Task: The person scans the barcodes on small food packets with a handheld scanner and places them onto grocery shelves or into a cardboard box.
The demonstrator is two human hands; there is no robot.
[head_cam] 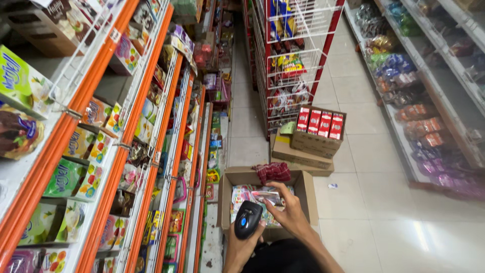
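Scanner [247, 219], black and handheld, is gripped by closed left hand [241, 247] fingers just above the open cardboard box [306, 194]; it should be kept level and aimed squarely. A colourful packet [268, 198] is pinched by the right hand [288, 212] inside the box. A red cloth [273, 172] lies on the box's far rim, stacked cartons [310, 146] stand beyond it, and shelves [166, 151] crowd its left.

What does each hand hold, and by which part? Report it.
Left hand grips the black scanner by its handle. Right hand pinches a packet's edge.
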